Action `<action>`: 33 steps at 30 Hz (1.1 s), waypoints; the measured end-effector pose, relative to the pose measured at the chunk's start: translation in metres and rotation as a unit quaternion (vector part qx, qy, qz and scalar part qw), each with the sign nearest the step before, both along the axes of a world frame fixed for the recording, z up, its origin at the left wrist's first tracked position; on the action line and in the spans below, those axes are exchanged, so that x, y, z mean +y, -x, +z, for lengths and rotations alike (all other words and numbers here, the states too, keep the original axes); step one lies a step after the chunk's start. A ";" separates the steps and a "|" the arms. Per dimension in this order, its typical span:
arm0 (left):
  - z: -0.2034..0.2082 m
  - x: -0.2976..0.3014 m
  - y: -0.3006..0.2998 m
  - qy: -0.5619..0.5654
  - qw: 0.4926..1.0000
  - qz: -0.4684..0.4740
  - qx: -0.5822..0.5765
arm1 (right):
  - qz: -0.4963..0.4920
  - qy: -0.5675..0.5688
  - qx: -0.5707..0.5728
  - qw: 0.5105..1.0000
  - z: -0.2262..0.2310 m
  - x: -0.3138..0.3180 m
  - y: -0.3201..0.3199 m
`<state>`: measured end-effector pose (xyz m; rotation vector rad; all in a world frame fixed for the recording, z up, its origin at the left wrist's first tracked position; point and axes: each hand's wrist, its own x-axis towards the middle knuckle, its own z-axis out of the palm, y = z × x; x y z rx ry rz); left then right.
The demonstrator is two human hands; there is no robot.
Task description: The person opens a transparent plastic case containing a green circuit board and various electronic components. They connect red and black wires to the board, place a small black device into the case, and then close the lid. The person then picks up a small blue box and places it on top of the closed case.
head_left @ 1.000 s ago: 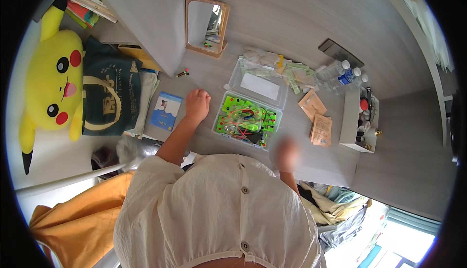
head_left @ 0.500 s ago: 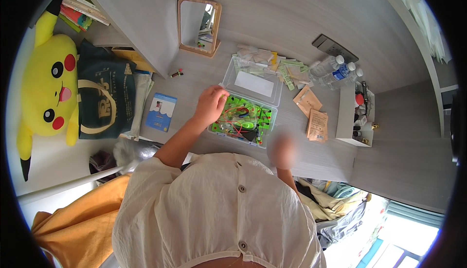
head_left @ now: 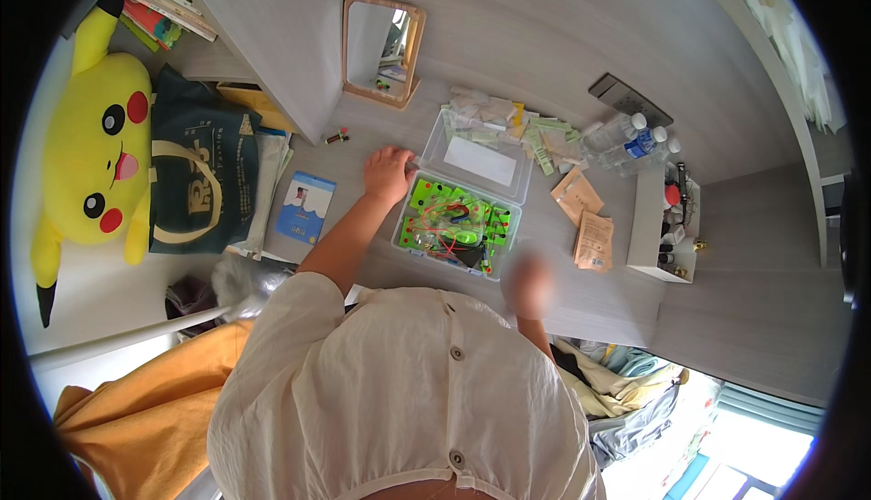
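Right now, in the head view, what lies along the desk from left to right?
Yellow plush toy → dark tote bag → blue booklet → left hand → clear plastic box → brown sachets → white organizer.

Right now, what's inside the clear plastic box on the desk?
The clear plastic box holds bright green blocks joined by red wires, with some dark parts. Its open lid lies behind. The left hand touches the corner; whatever is under the blocks is hidden.

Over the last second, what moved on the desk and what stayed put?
The left hand slid from the bare desk to the upper left corner of the clear plastic box of green parts and now rests against it. The right hand stayed near the box's lower right corner, blurred. The box, its open lid, the mirror and the water bottles kept their places.
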<state>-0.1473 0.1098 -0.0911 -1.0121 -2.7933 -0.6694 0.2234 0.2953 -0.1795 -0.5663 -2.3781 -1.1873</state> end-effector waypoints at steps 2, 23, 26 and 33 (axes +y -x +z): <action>-0.006 -0.001 0.009 -0.009 0.999 0.035 -0.027 | 0.036 0.063 0.023 0.997 0.011 -0.002 0.004; 0.081 0.022 -0.095 -0.207 0.929 -0.293 -0.088 | 0.091 0.273 0.117 0.950 0.009 -0.001 0.001; 0.079 0.030 -0.107 -0.207 0.920 -0.327 -0.058 | 0.060 0.419 0.097 0.901 0.019 -0.005 0.003; 0.065 -0.001 0.004 -0.168 0.983 -0.072 -0.004 | 0.080 0.337 0.123 0.930 0.001 0.001 -0.003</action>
